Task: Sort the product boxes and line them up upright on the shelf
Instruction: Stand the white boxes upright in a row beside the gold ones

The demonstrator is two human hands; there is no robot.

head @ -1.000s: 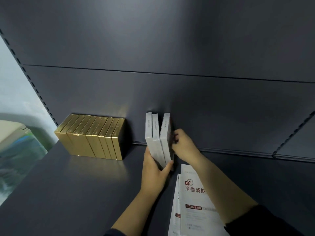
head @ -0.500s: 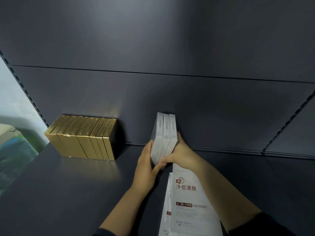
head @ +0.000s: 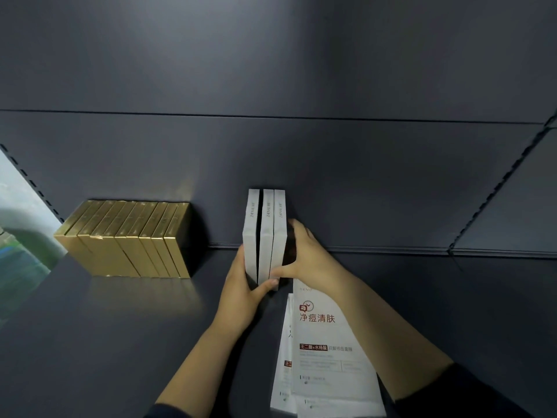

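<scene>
Dark shelf (head: 90, 342) bearing a row of gold boxes (head: 129, 239) at left. Flat white boxes (head: 325, 351) lie near the front edge. Three white boxes (head: 265, 233) stand upright mid-shelf — a slit separates the leftmost. Left hand (head: 241, 291) and right hand (head: 310, 257) clasp this trio from either side.

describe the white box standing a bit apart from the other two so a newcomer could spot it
On the dark grey metal shelf, right of the row of gold boxes, three slim white boxes stand upright between two hands. It is the leftmost white box, split from its two touching neighbours by a narrow dark gap.
</scene>
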